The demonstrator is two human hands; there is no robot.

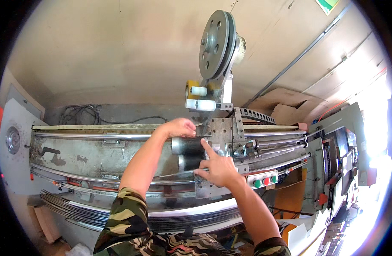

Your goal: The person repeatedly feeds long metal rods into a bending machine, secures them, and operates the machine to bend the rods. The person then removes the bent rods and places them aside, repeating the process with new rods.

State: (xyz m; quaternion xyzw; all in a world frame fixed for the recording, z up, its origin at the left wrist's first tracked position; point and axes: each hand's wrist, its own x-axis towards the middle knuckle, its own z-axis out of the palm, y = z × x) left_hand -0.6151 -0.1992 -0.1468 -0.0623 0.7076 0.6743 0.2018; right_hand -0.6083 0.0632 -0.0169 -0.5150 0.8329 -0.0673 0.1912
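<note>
My left hand [181, 127] is closed, its fingers curled above the upper of two dark rollers with silver ends. A small pale piece shows at its fingertips, too small to name. My right hand [219, 169] has its index finger stretched out onto the right end of the upper roller [185, 145]. Its thumb is spread apart, close to the tip of a thin rod [176, 174]. Partly behind that hand lies the lower roller [188, 162]. Both rollers sit on the carriage of a long metal machine, over its rails.
Above the carriage stands a large grey grooved wheel [214, 45], with white rollers [200, 104] and a yellow roll [189, 90] below it. A button box [264, 181] with green and red buttons is at right. Black rods [85, 215] lie along the near side. Cardboard [290, 104] leans behind.
</note>
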